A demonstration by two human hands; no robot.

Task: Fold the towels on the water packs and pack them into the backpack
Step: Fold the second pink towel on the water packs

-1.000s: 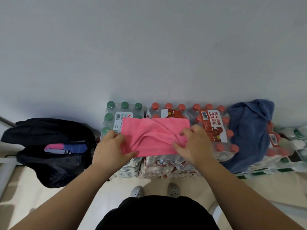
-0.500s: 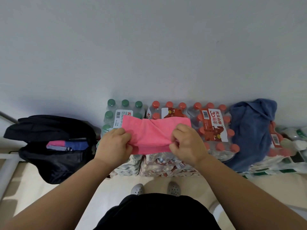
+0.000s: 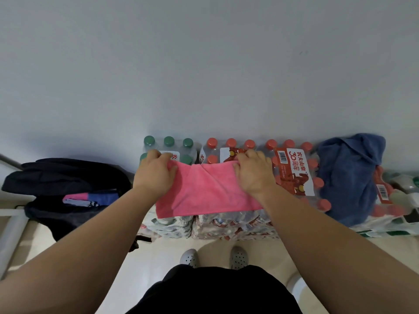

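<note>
A pink towel (image 3: 208, 191) lies folded flat across the shrink-wrapped water packs (image 3: 292, 177). My left hand (image 3: 155, 173) pinches its far left corner. My right hand (image 3: 254, 172) pinches its far right corner. Both hands sit at the towel's far edge, over the bottle caps. A crumpled dark blue towel (image 3: 349, 175) lies on the packs to the right. The black backpack (image 3: 65, 189) stands open on the floor at the left, with pink and blue folded cloth (image 3: 90, 198) showing inside.
The packs stand against a plain grey wall. Green-capped bottles (image 3: 169, 143) are at the left end, red-capped ones in the middle. More packs (image 3: 399, 200) stretch off to the right. My feet in grey shoes (image 3: 213, 258) stand on the pale floor close to the packs.
Both hands carried the towel's near edge away from me to its far edge, folding it over. The towel now lies flatter and reaches closer to the packs' front edge.
</note>
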